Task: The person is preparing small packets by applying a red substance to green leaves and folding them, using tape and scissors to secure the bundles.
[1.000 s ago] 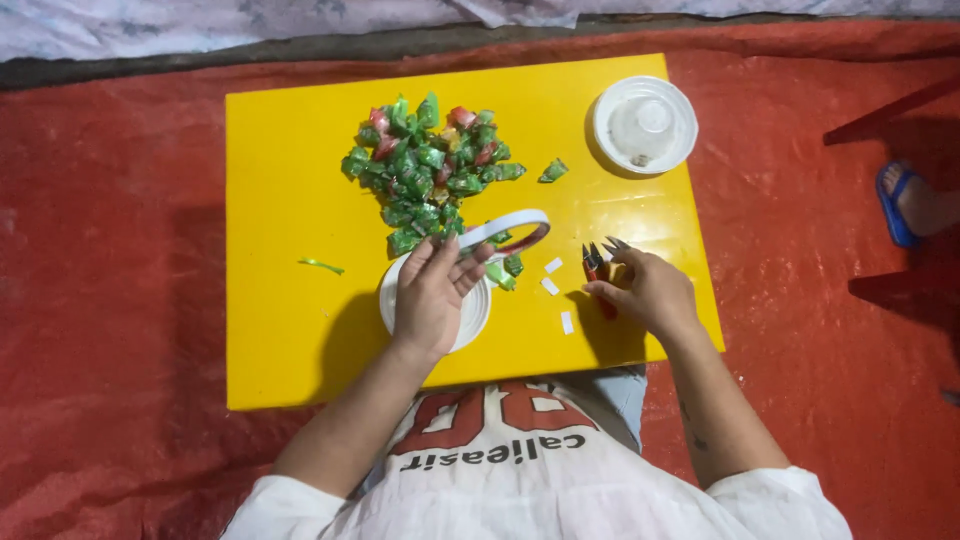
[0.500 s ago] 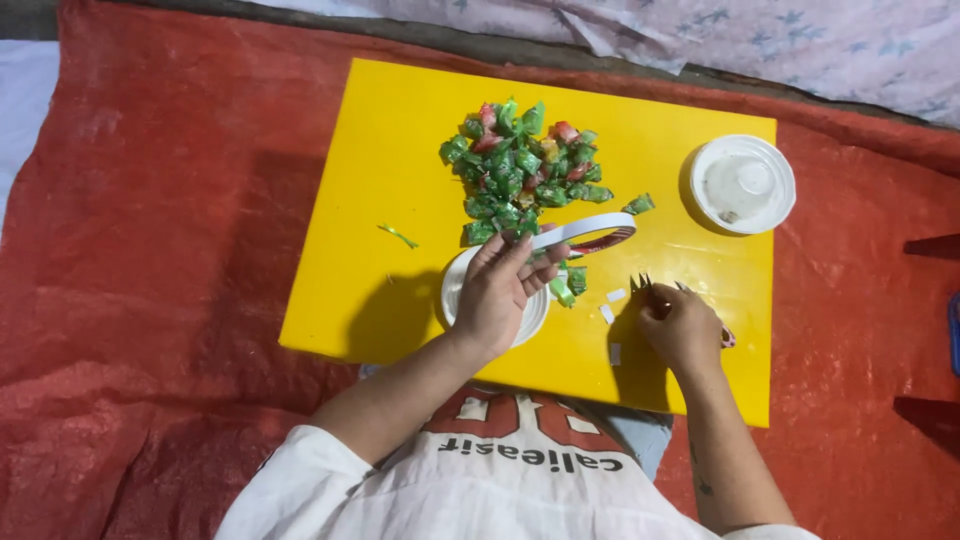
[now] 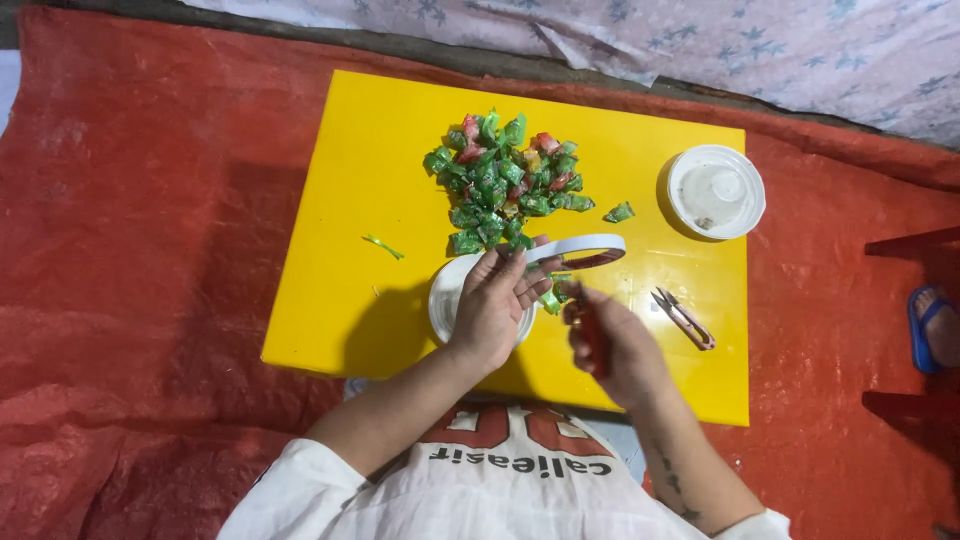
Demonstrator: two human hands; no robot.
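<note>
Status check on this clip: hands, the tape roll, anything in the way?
Left hand grips white tape roll above round white lid. Right hand shut on a red-handled tool, beside it. Small snips lie idle; green wrapper pile close behind.

two white lids [image 3: 716, 192], one snips [image 3: 684, 318], one tape ring [image 3: 580, 250]

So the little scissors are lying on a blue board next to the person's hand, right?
Not quite: the board is yellow, not blue. The head view shows the little scissors lying on it, beside the person's right hand.
</note>
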